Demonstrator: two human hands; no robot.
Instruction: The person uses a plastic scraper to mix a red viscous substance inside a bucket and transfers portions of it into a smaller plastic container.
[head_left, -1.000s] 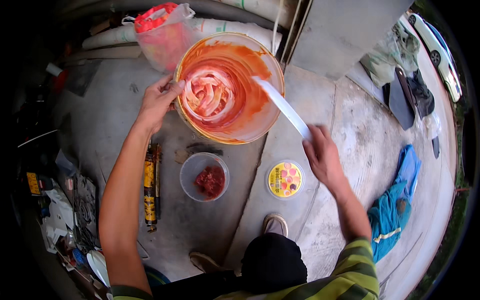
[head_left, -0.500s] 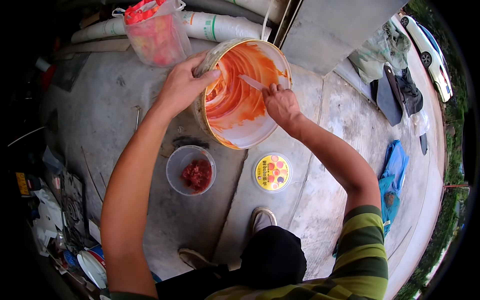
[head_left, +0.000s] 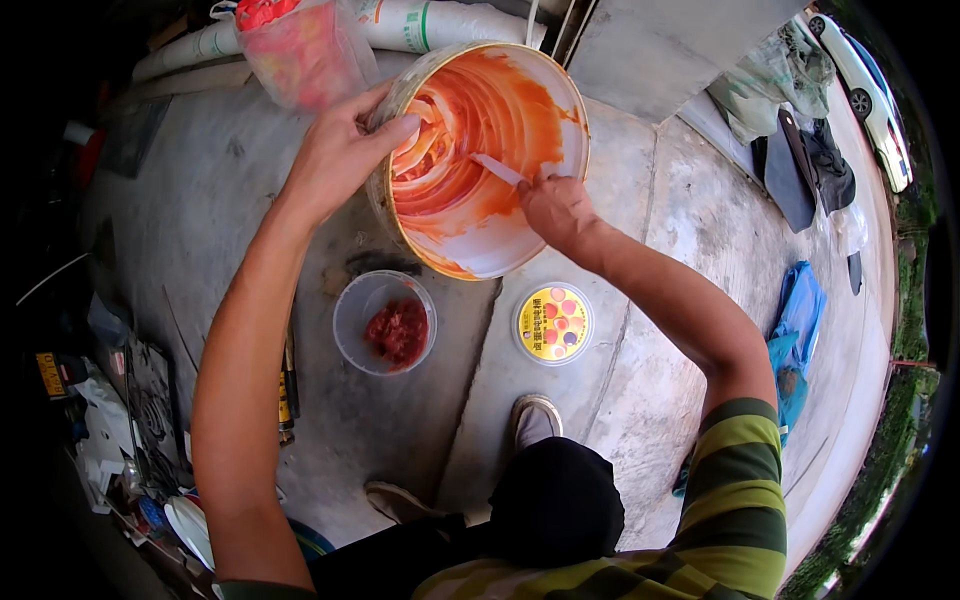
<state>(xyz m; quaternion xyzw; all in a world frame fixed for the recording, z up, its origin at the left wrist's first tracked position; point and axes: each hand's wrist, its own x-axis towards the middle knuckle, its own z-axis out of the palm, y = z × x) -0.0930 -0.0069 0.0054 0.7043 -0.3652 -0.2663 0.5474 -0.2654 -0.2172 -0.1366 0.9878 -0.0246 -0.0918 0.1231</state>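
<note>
Upper centre of frame: left hand [head_left: 340, 150] clamps the rim of the tilted bucket [head_left: 520, 250], thumb over the edge; right hand [head_left: 555, 205] inside the mouth, fingers closed around a pale flat stick [head_left: 497, 168]; bucket white inside, smeared with orange-red paint; stick's lower end hidden in the fist; bucket's outer wall mostly out of sight.
</note>
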